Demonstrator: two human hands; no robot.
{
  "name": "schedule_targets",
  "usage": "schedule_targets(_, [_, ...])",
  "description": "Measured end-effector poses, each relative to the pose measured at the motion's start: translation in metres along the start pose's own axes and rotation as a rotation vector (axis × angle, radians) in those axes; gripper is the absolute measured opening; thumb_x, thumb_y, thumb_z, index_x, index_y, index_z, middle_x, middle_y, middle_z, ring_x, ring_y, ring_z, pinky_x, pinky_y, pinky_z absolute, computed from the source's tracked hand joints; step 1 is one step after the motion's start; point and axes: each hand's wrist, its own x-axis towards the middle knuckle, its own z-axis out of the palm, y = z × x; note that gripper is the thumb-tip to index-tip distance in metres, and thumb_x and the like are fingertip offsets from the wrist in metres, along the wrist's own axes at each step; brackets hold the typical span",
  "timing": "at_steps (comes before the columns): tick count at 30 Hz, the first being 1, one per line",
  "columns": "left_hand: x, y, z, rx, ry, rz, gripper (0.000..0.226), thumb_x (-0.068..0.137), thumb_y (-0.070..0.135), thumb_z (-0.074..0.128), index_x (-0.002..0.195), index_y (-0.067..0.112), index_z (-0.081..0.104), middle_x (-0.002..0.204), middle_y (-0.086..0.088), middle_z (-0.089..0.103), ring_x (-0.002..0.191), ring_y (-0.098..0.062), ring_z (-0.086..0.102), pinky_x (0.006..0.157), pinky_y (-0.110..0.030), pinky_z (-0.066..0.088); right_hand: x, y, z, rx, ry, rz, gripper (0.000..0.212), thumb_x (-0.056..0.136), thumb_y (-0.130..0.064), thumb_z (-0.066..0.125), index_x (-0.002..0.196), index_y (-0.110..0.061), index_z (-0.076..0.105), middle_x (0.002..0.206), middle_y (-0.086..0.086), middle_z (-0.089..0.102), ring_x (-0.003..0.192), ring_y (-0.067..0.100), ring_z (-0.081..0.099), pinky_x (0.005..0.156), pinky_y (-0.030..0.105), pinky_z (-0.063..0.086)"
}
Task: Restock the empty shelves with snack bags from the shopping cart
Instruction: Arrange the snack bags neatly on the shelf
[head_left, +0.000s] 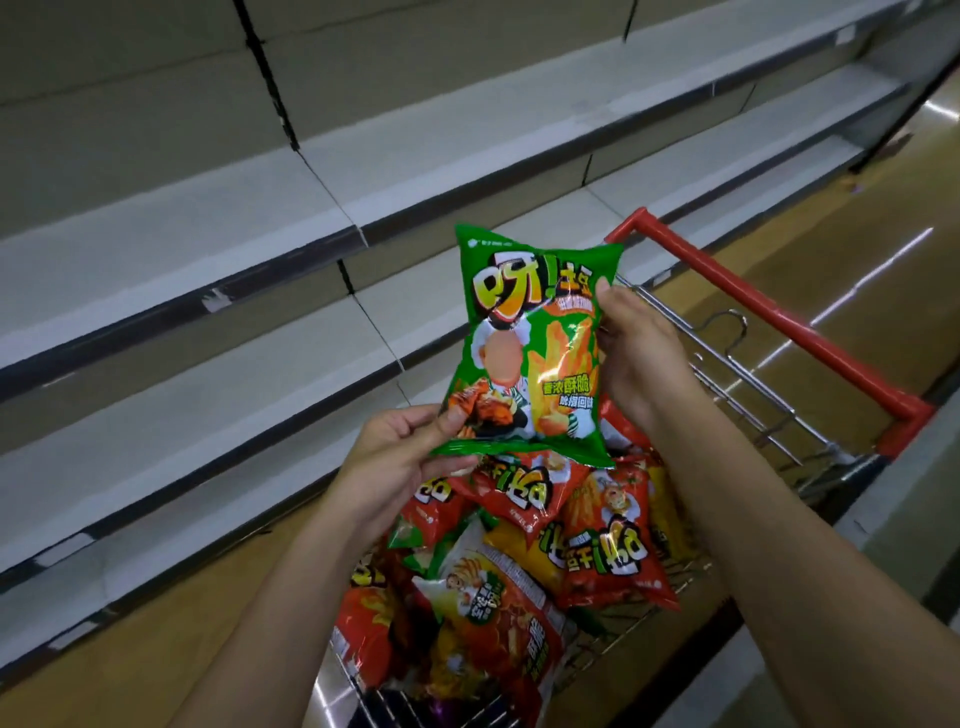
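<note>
Both hands are holding one green snack bag (530, 343) upright above the shopping cart (737, 332), front facing the camera. The left hand (400, 457) is pinching the bag's bottom left corner, thumb on the front. The right hand (636, 353) is gripping the right edge, thumb up near the top, fingers curling behind. Red and yellow snack bags (524, 545) are lying piled in the cart under it. The cart's red handle (779, 317) is sitting beyond the right hand. White shelves (218, 239) are running along the left, bare.
</note>
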Motion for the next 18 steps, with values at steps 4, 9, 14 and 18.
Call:
schedule_targets(4, [-0.025, 0.031, -0.01, -0.039, 0.043, 0.139, 0.03, 0.073, 0.021, 0.065, 0.094, 0.001, 0.071, 0.095, -0.014, 0.075, 0.083, -0.019, 0.072, 0.067, -0.022, 0.06, -0.005, -0.028, 0.05, -0.033, -0.14, -0.082, 0.016, 0.094, -0.031, 0.06, 0.096, -0.017, 0.068, 0.106, 0.012, 0.062, 0.098, 0.025, 0.053, 0.086, 0.045, 0.044])
schedule_targets(9, [-0.056, 0.071, -0.039, -0.111, 0.104, 0.253, 0.035, 0.067, 0.024, 0.069, 0.093, 0.001, 0.071, 0.092, -0.011, 0.075, 0.083, -0.017, 0.073, 0.066, -0.023, 0.059, -0.017, -0.053, 0.124, -0.068, -0.261, -0.149, 0.012, 0.095, -0.029, 0.058, 0.09, -0.02, 0.066, 0.101, 0.007, 0.062, 0.097, 0.023, 0.052, 0.078, 0.039, 0.044])
schedule_targets(14, [-0.096, 0.122, -0.089, -0.142, 0.123, 0.368, 0.038, 0.069, 0.025, 0.069, 0.098, 0.0, 0.07, 0.097, -0.013, 0.075, 0.088, -0.018, 0.072, 0.067, -0.023, 0.059, -0.041, -0.081, 0.224, -0.079, -0.376, -0.226, 0.014, 0.095, -0.028, 0.059, 0.085, -0.019, 0.065, 0.086, 0.0, 0.066, 0.081, 0.015, 0.055, 0.068, 0.032, 0.042])
schedule_targets(18, [-0.135, 0.174, -0.147, -0.139, 0.09, 0.474, 0.047, 0.063, 0.032, 0.078, 0.098, 0.001, 0.073, 0.104, -0.017, 0.072, 0.092, -0.021, 0.071, 0.069, -0.023, 0.058, -0.072, -0.094, 0.316, -0.058, -0.434, -0.313, 0.019, 0.094, -0.025, 0.06, 0.077, -0.021, 0.066, 0.079, -0.006, 0.068, 0.074, 0.01, 0.058, 0.069, 0.031, 0.043])
